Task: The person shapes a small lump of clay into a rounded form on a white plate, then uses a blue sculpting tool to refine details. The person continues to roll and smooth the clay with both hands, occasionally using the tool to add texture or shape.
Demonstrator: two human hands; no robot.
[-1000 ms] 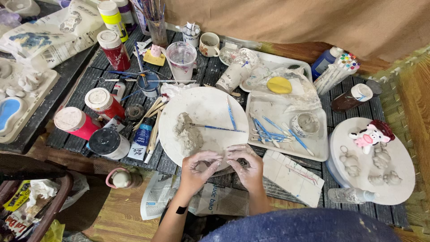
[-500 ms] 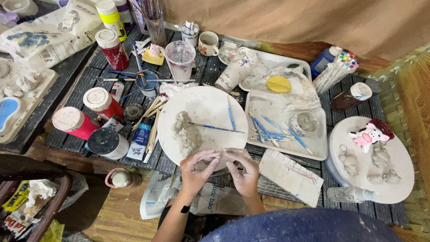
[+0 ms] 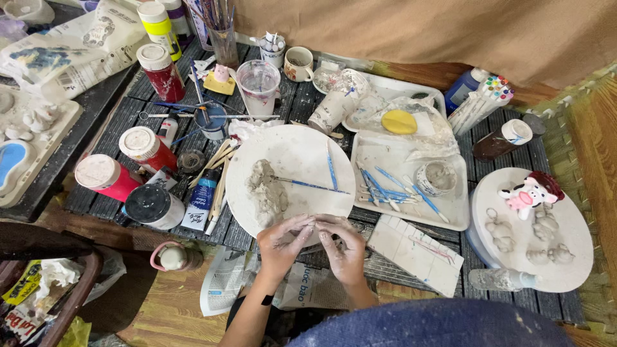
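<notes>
A person's left hand (image 3: 281, 244) and right hand (image 3: 344, 247) are meeting fingertip to fingertip over the near rim of a round white board (image 3: 292, 154), pinching a small bit of grey clay (image 3: 315, 222) between them. The fingers of both hands are drawn narrow, curled inward and dusted pale with clay; the piece itself is mostly hidden behind the fingertips, so its shape cannot be told. The hands are working low and close to the body, seemingly so the board is catching whatever falls.

A larger lump of grey clay (image 3: 267, 191) is lying on the left part of the board, near the hands and within easy reach as a supply. Two thin blue modelling tools (image 3: 321, 180) are resting across the board just beside the lump. To the right, a white rectangular tray (image 3: 450, 215) is holding more blue tools and a small tub, set apart from the working surface.

Further right, a second round board (image 3: 572, 225) is carrying small grey clay figures (image 3: 543, 234) and a painted pink-and-white cow figure (image 3: 530, 191), well apart from the hands, apparently left to dry. Red paint jars (image 3: 125, 164) are crowding the table's left side.
</notes>
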